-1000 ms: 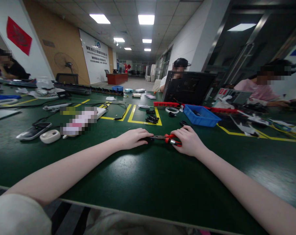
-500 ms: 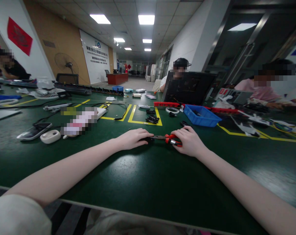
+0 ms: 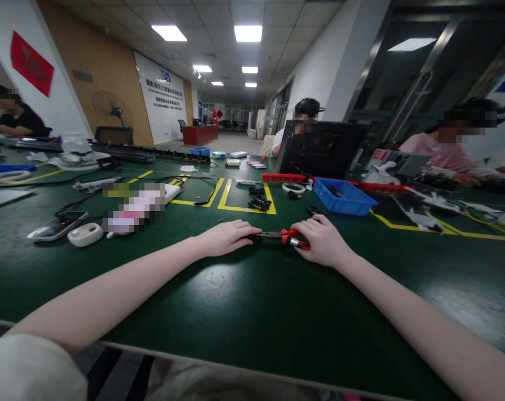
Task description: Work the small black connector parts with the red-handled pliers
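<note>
My right hand (image 3: 322, 239) is closed around the red-and-black handles of needle-nose pliers (image 3: 289, 239), whose jaws point left. The tips of the jaws reach a small dark piece (image 3: 256, 239) under the fingers of my left hand (image 3: 225, 236). That hand is closed on the piece, thumb below and fingers above; most of it is hidden, so its kind cannot be made out. Both hands are low over the green table (image 3: 252, 312). Just behind my right hand lies a small black part (image 3: 314, 210).
Several black parts (image 3: 259, 201) lie inside a yellow-taped rectangle. A blue bin (image 3: 344, 196) stands to the right, before a black monitor-like panel (image 3: 321, 147). Left are a phone-like device (image 3: 58, 225), a white rounded case (image 3: 85, 234) and cables. Other people sit around the table.
Both hands and the pliers keep nearly the same pose. The whole view has shifted very slightly. A small green light now shows on the phone-like device.
</note>
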{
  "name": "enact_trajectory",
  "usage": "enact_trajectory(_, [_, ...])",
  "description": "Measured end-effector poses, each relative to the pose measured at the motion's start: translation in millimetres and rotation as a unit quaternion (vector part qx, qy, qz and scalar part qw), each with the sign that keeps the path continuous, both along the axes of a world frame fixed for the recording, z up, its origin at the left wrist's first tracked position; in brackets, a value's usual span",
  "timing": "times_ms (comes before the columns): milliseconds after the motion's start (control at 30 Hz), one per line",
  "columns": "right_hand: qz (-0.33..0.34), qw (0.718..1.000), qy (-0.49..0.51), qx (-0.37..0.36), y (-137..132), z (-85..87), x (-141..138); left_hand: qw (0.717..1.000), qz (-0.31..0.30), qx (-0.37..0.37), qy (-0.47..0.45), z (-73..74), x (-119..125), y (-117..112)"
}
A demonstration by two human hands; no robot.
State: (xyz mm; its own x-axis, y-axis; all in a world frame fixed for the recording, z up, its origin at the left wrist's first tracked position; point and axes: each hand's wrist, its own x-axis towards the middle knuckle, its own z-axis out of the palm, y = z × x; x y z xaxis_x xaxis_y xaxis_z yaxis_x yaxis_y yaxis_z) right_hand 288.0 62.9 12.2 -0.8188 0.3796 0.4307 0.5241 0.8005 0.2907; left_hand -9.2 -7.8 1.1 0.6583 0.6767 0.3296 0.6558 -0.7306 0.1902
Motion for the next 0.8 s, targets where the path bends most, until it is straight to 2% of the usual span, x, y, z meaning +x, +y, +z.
enact_trajectory(800, [-0.005, 1.0, -0.005, -0.015, -1.5, 2.0, -1.1, 1.0, 0.006, -0.003, 0.008, 1.8, 1.9, -0.7])
